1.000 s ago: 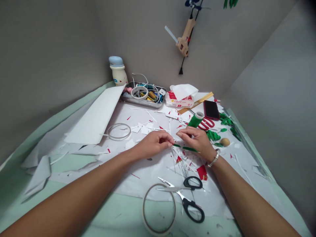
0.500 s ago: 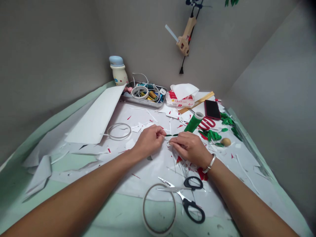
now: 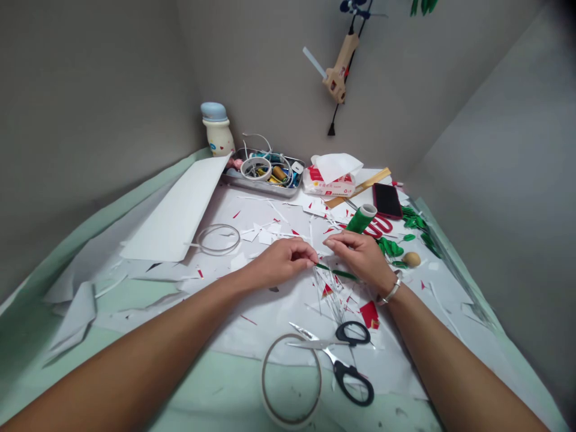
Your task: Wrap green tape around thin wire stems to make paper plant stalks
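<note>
My left hand (image 3: 281, 261) pinches one end of a thin green stem (image 3: 335, 272) low over the paper-covered table. My right hand (image 3: 362, 255), with a silver bangle at the wrist, is closed over the same stem a little to the right, fingertips pinched at its upper part. Thin wires (image 3: 330, 294) fan out on the paper just below both hands. A roll of green tape (image 3: 360, 219) lies right behind my right hand.
Black scissors (image 3: 344, 360) and a clear tape ring (image 3: 291, 379) lie near me. Farther off are a second tape ring (image 3: 218, 239), metal tray (image 3: 263, 180), tissue pack (image 3: 330, 179), red phone (image 3: 386, 200), green leaves (image 3: 389, 247), white sheets (image 3: 173, 210). A glue gun (image 3: 337, 69) hangs on the wall.
Both hands turned the green stem: half a second ago it pointed up toward the tape roll, now it slopes down to the right again under my right hand.
</note>
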`<state>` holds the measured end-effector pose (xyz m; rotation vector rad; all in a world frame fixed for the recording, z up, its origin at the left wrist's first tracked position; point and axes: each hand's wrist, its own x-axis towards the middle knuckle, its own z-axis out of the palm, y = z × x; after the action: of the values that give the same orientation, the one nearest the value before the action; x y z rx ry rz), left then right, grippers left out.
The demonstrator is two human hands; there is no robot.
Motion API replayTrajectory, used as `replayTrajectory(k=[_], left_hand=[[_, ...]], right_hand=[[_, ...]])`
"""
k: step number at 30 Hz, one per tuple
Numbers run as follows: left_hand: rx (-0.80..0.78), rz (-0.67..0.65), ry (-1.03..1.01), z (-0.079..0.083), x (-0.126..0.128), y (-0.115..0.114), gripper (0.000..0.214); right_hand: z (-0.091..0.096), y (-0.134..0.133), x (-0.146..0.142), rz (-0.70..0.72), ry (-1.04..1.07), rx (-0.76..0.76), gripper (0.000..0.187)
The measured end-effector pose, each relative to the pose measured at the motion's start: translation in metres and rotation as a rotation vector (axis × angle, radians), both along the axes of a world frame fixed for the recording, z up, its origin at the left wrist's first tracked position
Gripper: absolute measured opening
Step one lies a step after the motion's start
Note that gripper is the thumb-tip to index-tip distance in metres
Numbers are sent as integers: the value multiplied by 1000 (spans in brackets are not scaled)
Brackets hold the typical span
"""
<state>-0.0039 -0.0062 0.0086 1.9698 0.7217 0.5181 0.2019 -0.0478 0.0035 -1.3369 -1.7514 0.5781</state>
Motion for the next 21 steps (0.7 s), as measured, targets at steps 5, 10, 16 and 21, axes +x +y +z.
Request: replayTrajectory(k=[5, 10, 16, 21], left_hand=[[-170, 16, -105, 1, 1, -2, 11], [-282, 192, -240, -2, 1, 1, 16], [36, 424, -66, -11, 0, 7, 12], [332, 272, 110, -12, -1, 3, 16]], right_hand=[[-3, 1, 2, -25, -9, -5, 18], [-8, -2, -7, 61, -225, 79, 18], [-8, -10, -21, 196, -500, 195, 14], [-1, -13, -18, 102, -465, 285, 17]])
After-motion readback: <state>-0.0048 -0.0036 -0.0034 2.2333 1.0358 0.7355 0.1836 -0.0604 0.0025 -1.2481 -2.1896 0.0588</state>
